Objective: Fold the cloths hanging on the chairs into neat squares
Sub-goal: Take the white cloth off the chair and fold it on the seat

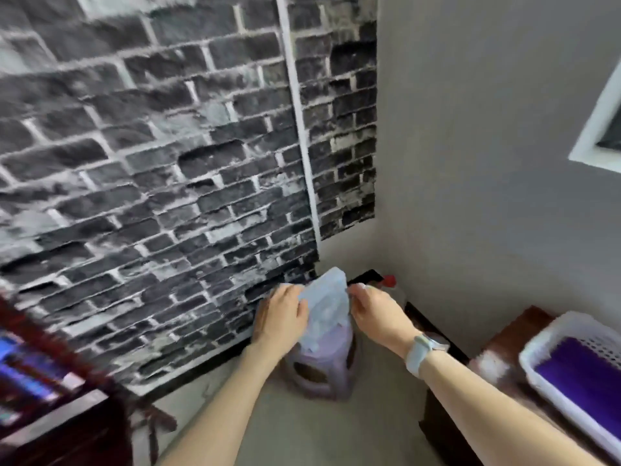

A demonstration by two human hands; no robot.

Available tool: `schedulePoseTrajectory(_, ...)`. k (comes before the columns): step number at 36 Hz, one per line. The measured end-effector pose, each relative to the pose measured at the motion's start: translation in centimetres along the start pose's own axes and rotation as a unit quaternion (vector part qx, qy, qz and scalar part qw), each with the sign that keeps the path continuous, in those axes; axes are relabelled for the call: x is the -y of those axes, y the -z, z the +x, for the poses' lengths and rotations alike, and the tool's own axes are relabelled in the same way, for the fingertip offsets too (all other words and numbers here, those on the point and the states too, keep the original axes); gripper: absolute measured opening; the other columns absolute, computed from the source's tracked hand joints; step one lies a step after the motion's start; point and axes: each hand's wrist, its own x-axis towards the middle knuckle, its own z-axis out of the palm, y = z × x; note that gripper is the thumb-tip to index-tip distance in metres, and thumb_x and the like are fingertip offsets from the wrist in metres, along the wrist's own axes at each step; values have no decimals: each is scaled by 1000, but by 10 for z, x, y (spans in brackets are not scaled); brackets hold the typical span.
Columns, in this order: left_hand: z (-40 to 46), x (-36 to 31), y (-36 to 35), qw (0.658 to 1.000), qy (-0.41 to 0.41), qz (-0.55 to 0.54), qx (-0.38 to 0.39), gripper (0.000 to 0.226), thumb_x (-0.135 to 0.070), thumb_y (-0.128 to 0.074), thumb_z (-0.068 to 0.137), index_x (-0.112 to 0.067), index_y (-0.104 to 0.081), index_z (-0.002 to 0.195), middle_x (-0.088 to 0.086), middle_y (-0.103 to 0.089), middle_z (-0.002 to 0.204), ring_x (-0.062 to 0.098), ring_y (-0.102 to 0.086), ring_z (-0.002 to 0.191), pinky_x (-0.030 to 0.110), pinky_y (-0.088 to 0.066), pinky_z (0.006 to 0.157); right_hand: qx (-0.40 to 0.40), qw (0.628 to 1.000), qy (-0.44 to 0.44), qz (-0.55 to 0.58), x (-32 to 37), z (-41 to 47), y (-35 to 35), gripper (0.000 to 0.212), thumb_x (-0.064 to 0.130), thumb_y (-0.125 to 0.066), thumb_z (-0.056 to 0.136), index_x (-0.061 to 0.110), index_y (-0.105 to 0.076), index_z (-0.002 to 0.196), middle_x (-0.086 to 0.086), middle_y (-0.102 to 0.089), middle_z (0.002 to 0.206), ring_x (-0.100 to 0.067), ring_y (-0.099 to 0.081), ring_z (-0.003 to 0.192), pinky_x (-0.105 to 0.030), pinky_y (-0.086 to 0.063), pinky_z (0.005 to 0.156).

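While the person stands near the corner, the left hand and the right hand each pinch a side of a pale blue cloth. The cloth hangs in the air above a purple stool. A white basket sits to the right.

Head-worn view, down toward wall corner

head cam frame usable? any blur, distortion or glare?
Head view: motion blur throughout, worst at the left edge; wide-angle bending tilts the brick wall; soft even light, no glare. Left hand and right hand holding the pale cloth remain readable.
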Motion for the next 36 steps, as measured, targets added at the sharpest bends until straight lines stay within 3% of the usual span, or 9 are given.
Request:
schedulePoseTrajectory(4, -86, 97, 89, 993, 97, 23, -60, 34, -24, -41, 95, -16, -49, 128, 1, -49, 130, 21, -48, 117, 30, -39, 94, 65, 991, 114, 21, 129, -16, -62, 26, 13, -37, 94, 3, -56, 108, -19, -63, 104, -32, -57, 86, -35, -43, 75)
schedulePoseTrajectory(7, -154, 161, 145, 978, 173, 54, -106, 36, -25, -42, 94, -18, -48, 129, 1, -51, 130, 21, -48, 118, 30, -37, 95, 114, 972, 202, 25, 219, -36, -108, 21, 15, -36, 93, 3, -54, 97, -16, -61, 95, -35, -55, 84, -39, -46, 73)
schedulePoseTrajectory(12, -269, 247, 212, 939, 278, 103, -175, 40, -31, -38, 89, -14, -54, 121, 6, -57, 121, 27, -52, 114, 36, -42, 94, 196, 934, 297, 11, 347, -75, -187, 31, 20, -36, 94, 13, -53, 119, -15, -62, 114, -35, -57, 106, -37, -45, 83)
schedulePoseTrajectory(19, -399, 348, 269, 878, 406, 145, -208, 36, -26, -42, 93, -17, -50, 126, 3, -54, 126, 25, -48, 117, 36, -38, 95, 280, 866, 414, 14, 491, -125, -294, 33, 23, -38, 93, 17, -52, 122, -10, -58, 124, -31, -54, 114, -40, -44, 94)
schedulePoseTrajectory(22, -438, 394, 291, 852, 450, 157, -217, 36, -26, -42, 93, -17, -50, 127, 4, -54, 127, 24, -47, 117, 37, -38, 97, 310, 838, 448, 20, 547, -136, -342, 27, 21, -38, 94, 14, -56, 113, -13, -62, 116, -34, -57, 108, -35, -45, 86)
schedulePoseTrajectory(29, -492, 521, 359, 818, 510, 148, -220, 37, -26, -42, 94, -15, -48, 129, 5, -51, 129, 24, -46, 119, 41, -39, 100, 363, 805, 468, 39, 684, -140, -453, 33, 21, -39, 94, 17, -53, 123, -7, -61, 119, -25, -59, 107, -34, -45, 95)
schedulePoseTrajectory(36, -522, 642, 429, 809, 529, 127, -221, 37, -27, -42, 94, -16, -48, 129, 5, -50, 131, 23, -46, 120, 39, -39, 101, 356, 801, 479, 42, 810, -128, -535, 31, 16, -36, 94, 11, -58, 115, -7, -66, 102, -22, -61, 85, -26, -41, 72)
